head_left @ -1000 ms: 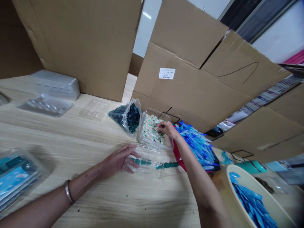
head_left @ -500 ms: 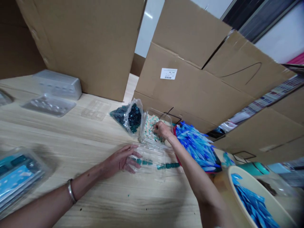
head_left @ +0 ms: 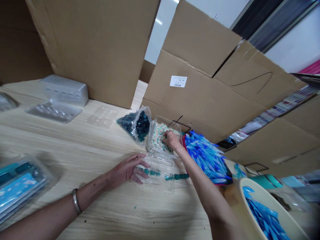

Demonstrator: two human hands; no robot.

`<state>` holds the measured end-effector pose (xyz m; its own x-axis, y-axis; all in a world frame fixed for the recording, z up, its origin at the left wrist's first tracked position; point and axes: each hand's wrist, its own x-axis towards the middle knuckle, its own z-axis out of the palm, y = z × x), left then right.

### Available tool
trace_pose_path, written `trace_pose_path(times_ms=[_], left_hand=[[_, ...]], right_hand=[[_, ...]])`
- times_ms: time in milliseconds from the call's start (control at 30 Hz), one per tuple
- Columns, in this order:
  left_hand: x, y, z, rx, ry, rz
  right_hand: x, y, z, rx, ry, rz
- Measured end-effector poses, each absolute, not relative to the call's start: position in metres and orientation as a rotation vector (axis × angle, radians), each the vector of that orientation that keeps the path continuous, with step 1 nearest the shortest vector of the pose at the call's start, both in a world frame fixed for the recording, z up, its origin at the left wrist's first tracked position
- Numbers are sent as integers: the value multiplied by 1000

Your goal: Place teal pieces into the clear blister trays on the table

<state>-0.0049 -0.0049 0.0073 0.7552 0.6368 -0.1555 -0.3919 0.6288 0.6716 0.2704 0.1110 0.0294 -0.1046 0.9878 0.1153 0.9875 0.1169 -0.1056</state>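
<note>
1. My left hand [head_left: 128, 168], fingers spread, rests on a clear plastic tray [head_left: 160, 173] over teal tiles [head_left: 150, 171].
2. My right hand [head_left: 171, 140] is bunched among patterned pieces [head_left: 160, 136] in a clear box [head_left: 152, 140] by the far edge of the tabletop [head_left: 75, 160]; any pinch, I can't tell.

Two bare hands show: the left hand [head_left: 127, 169] and the right hand [head_left: 171, 140]. One metal bangle [head_left: 76, 201] circles the left wrist. There is one plastic bag [head_left: 143, 125] of dark teal pieces, one clear clamshell [head_left: 153, 141] of pale patterned pieces, one clear tray [head_left: 160, 180], two frosted moulded trays [head_left: 64, 90], one flat clear insert [head_left: 102, 117], one heap of blue pieces [head_left: 205, 156], one cream basin [head_left: 260, 200], and one white label [head_left: 178, 81].
</note>
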Motion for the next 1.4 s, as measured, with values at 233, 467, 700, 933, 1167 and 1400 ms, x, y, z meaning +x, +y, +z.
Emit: trace_pose_path(times_ms=[233, 467, 700, 933, 1167, 1400], left_hand=[[-4, -5, 8, 650, 418, 606], [-5, -5, 11, 632, 399, 599], [-5, -5, 12, 658, 438, 589], [-4, -6, 11, 672, 444, 596], [-4, -6, 8, 690, 397, 598], [-4, -5, 8, 690, 407, 587]], right_hand=[[272, 108, 31, -1917, -2286, 53], [270, 108, 32, -1825, -2376, 68], [263, 104, 37, -1785, -2397, 61], [257, 88, 65, -1717, -1887, 790], [240, 63, 66, -1548, -1833, 1594], [235, 76, 61, -1461, -1449, 1761]])
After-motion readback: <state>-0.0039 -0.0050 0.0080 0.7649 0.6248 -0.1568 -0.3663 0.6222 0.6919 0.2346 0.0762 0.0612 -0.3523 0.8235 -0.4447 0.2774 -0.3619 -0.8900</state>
